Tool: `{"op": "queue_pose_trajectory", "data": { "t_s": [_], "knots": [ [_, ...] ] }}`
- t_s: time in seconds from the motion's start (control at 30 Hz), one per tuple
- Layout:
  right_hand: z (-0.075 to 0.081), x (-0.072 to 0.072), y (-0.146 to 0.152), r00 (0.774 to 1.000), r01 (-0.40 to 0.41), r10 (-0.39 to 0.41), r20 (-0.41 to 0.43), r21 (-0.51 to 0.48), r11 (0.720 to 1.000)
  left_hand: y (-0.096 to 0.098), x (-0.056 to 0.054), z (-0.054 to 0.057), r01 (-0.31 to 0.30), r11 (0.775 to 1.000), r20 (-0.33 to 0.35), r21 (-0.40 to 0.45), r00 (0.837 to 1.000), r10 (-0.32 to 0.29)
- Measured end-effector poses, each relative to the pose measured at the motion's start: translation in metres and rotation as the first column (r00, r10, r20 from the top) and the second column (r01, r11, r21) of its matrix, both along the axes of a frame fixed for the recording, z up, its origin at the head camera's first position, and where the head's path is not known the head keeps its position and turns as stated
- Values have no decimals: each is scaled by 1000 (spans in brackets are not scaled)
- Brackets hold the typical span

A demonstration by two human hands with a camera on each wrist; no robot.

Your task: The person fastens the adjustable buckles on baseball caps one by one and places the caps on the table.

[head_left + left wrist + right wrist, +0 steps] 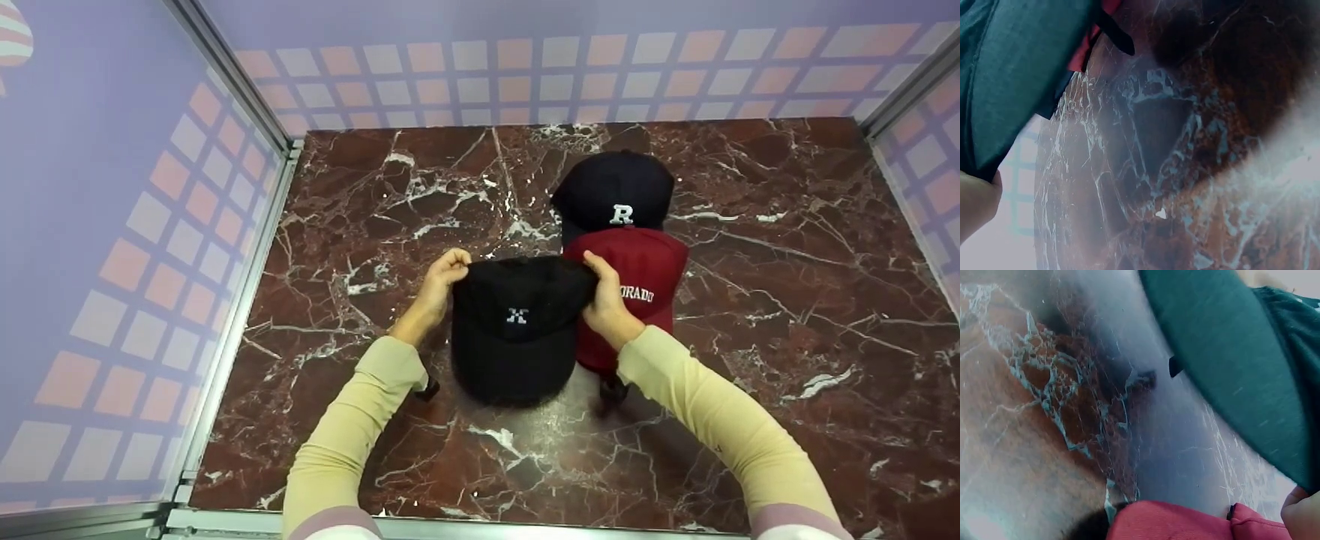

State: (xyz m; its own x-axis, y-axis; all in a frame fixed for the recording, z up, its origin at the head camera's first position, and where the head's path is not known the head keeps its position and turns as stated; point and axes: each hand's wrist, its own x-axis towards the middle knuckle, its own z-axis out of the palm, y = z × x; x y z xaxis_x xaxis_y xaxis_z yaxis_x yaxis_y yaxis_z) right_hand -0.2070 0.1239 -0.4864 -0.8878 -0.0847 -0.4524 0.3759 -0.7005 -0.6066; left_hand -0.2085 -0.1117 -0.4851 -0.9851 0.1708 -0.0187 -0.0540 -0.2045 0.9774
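Both hands hold a black baseball cap (514, 352) by opposite sides, its brim toward the person and a small pale emblem on its front. My left hand (444, 279) pinches the cap's left edge; the left wrist view shows fingers (979, 202) at the cloth (1022, 73). On the opposite edge, my right hand (606, 300) grips the cap, with fingers (1303, 512) beside the brim (1230, 365) in the right wrist view. Partly behind the right hand lies a red cap (660, 262) with white lettering. Beyond it sits a dark navy cap (619, 184) marked with a white R.
The caps are over a dark red marble-patterned tabletop (787, 315) with white veins. Purple panels with pink and white squares stand at the back (517, 60) and left (97, 262). A metal rail (232, 337) edges the left side.
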Motion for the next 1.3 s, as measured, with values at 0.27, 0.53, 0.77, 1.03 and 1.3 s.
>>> {"op": "queue_pose_trajectory", "data": {
  "t_s": [0.27, 0.53, 0.77, 1.03, 1.3],
  "knots": [
    [-3, 2, 2, 989, -46, 57, -134, 85, 995, 9, 13, 25, 8, 903, -117, -430, 991, -65],
    [1, -2, -3, 930, -133, 281, -237, 496, 858, 9, 3, 2, -47, 855, -170, -516, 984, -48],
    [8, -5, -5, 769, -167, 587, -254, 806, 567, 12, -1, -8, -82, 846, -201, -527, 979, -31],
    [17, -4, -10, 566, 178, 806, -176, 980, 89, 17, -3, -9, -117, 833, -192, -540, 981, 13],
    [20, 2, -24, 545, 413, 831, -112, 898, -150, 22, 3, 8, -116, 837, -170, -535, 985, 28]
  ]
}}
